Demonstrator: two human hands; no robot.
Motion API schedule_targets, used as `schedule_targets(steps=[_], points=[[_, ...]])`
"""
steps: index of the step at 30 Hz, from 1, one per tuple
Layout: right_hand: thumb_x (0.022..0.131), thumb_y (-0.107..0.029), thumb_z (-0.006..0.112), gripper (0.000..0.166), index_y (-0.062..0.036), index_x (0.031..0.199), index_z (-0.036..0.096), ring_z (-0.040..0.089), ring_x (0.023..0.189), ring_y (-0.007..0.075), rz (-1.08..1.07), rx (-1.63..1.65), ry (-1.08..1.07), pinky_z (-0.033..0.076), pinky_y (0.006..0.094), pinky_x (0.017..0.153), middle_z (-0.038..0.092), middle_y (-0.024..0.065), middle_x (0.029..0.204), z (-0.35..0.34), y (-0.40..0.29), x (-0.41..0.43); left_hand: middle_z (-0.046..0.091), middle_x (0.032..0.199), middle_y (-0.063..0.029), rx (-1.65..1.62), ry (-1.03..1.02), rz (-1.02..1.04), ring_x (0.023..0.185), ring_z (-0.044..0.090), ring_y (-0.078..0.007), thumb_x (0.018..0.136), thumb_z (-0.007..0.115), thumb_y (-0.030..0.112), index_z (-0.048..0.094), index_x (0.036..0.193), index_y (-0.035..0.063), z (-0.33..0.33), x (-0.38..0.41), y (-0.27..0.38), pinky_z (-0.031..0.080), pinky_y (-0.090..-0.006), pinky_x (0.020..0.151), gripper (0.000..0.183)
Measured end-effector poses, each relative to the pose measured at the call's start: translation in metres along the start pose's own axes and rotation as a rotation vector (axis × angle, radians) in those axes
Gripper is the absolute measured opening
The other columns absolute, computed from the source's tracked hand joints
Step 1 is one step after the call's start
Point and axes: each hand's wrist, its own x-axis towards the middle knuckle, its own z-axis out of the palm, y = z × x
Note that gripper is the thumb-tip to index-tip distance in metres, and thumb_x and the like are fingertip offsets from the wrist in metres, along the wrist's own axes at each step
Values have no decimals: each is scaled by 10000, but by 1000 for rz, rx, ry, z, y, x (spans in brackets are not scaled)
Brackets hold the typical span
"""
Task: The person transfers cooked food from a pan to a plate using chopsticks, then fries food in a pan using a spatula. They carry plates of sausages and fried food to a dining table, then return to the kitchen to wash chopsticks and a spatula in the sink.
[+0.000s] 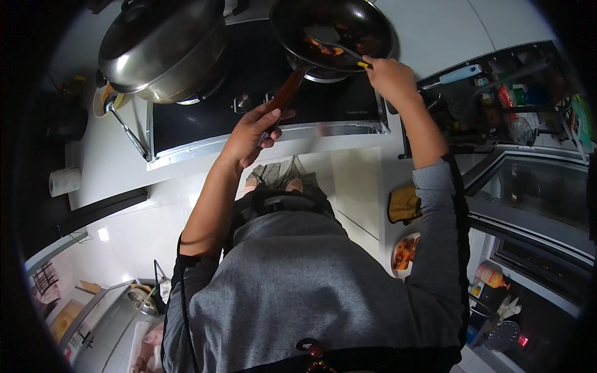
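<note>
My left hand (257,133) grips the brown wooden handle (288,91) of a dark frying wok (373,28), which stands over the right burner of a black gas cooktop (196,123). In my right hand (394,79) is a spatula (345,50) with a yellow band on its dark shaft. The spatula's blade lies inside the wok, against browned pieces of food (333,49). Some of the food sits in shadow, and I cannot tell what it is.
A large lidded steel pot (163,60) occupies the left burner. Beside it a ladle (123,121) rests with its bowl in a small dish (99,105). Right of the cooktop stands a black rack (466,107) with bottles and packets. A plate of reddish food (405,254) and a mustard cloth (404,204) lie near my right arm.
</note>
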Motion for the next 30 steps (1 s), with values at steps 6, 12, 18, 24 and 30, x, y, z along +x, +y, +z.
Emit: schedule_targets(steps=[6,12,18,24,30], points=[[871,-252,554,307,-193,1162,631,655,818,308,82,38,-79,528,421,710,674,130,886,-13,14,-25,588,1130,-151,3,24,19,645,453,-59,914,582,216,358,1365,-18,7,2,-2,340,-138,464,555],[832,-211,580,314,-97,1120,636,650,850,317,-49,18,-152,515,429,737,672,141,912,-5,16,-14,587,1128,-135,11,33,29,646,453,-54,896,611,234,367,1362,-13,7,5,-3,324,-135,457,581],[847,-255,577,290,-127,1095,657,646,852,314,-78,-5,-28,507,418,763,671,141,921,-5,8,-1,584,1124,-115,-24,1,-11,642,455,-57,909,594,214,365,1361,8,-12,10,-1,334,-146,464,547],[859,-353,569,285,-109,954,681,640,848,303,124,-169,-31,506,421,754,668,113,867,-63,9,11,567,1143,-90,-101,-60,-62,637,456,-65,932,555,181,320,1396,50,-36,14,5,348,-164,470,536],[831,-396,604,334,-80,914,676,644,809,295,8,-339,-144,507,407,720,664,115,823,-89,-8,33,562,1182,-93,-102,-110,-86,654,459,-72,935,551,191,256,1422,62,-52,20,11,359,-172,485,584]])
